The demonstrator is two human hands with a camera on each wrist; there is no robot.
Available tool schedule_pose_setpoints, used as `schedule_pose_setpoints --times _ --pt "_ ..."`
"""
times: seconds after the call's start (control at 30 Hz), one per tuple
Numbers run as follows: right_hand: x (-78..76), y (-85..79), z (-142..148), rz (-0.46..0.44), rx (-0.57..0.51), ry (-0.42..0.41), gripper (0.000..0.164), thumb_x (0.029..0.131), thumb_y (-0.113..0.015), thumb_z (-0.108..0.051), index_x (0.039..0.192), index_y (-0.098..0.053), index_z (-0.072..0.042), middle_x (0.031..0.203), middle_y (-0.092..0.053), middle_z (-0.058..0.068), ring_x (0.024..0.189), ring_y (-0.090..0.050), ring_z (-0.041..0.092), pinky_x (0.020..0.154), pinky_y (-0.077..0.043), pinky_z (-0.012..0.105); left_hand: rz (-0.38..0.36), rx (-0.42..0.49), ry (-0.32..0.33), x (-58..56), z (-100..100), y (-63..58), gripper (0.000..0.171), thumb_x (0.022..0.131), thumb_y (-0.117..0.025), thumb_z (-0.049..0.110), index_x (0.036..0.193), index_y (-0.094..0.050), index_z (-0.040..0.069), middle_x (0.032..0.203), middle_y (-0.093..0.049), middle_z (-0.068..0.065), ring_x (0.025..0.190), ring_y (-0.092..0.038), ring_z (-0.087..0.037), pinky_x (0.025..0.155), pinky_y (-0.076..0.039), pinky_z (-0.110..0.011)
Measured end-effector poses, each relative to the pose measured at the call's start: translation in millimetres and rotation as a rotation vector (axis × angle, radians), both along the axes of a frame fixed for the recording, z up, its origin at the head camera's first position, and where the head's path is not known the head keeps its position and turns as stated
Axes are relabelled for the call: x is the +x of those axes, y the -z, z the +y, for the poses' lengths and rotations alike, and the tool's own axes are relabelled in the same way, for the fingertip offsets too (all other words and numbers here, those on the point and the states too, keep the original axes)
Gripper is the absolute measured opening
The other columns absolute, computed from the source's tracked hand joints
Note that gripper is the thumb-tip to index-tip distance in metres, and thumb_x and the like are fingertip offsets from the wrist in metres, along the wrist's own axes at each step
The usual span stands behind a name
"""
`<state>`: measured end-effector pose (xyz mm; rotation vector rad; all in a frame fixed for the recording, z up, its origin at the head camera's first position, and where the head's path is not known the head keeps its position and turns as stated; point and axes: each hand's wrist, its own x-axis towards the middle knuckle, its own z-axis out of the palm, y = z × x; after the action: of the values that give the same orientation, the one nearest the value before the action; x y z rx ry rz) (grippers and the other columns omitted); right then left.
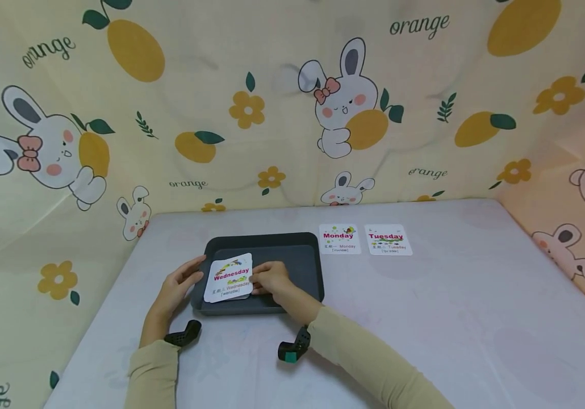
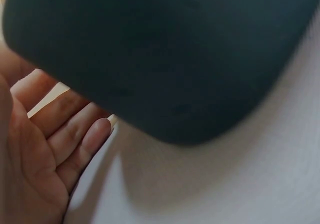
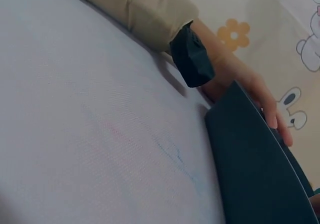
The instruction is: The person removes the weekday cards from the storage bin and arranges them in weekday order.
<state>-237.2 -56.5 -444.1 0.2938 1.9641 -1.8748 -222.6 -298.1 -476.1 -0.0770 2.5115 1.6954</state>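
Observation:
A dark grey rectangular tray lies on the table with a small stack of cards at its left side. On top is a white Wednesday card, slightly skewed over the edge of another card. My right hand reaches into the tray and pinches the Wednesday card by its right edge. Beside the tray's left side, my left hand rests its fingertips on the rim. In the left wrist view the dark tray covers part of the left fingers; the right wrist view shows left fingers over the rim.
A Monday card and a Tuesday card lie face up side by side, right of the tray. White cloth covers the table. Behind it hangs a printed curtain with rabbits and oranges. Both wrists wear black devices.

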Motion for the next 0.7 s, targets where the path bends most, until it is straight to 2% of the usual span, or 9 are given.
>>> schedule_pose_setpoints --times 0.37,0.7 --pt "2.5 -0.2 8 -0.013 -0.022 -0.052 0.019 0.084 -0.067 0.001 0.104 -0.067 0.002 0.077 -0.061 0.004 0.058 -0.057 0.008 0.049 -0.053 0.015 0.016 -0.017 0.005 -0.2 -1 1.4 0.055 0.097 -0.054 0.034 0.147 -0.039 0.015 0.158 -0.034 -0.009 0.148 -0.029 -0.031 0.122 -0.023 -0.055" --pt "13.6 -8.1 22 0.09 -0.005 -0.112 0.02 0.085 -0.064 0.0 0.105 -0.066 0.004 0.087 -0.069 0.012 0.061 -0.059 0.01 0.051 -0.053 0.015 0.016 -0.014 0.007 0.7 -1 0.7 0.054 0.098 -0.054 0.032 0.147 -0.039 0.015 0.159 -0.033 -0.009 0.148 -0.028 -0.032 0.122 -0.023 -0.055"
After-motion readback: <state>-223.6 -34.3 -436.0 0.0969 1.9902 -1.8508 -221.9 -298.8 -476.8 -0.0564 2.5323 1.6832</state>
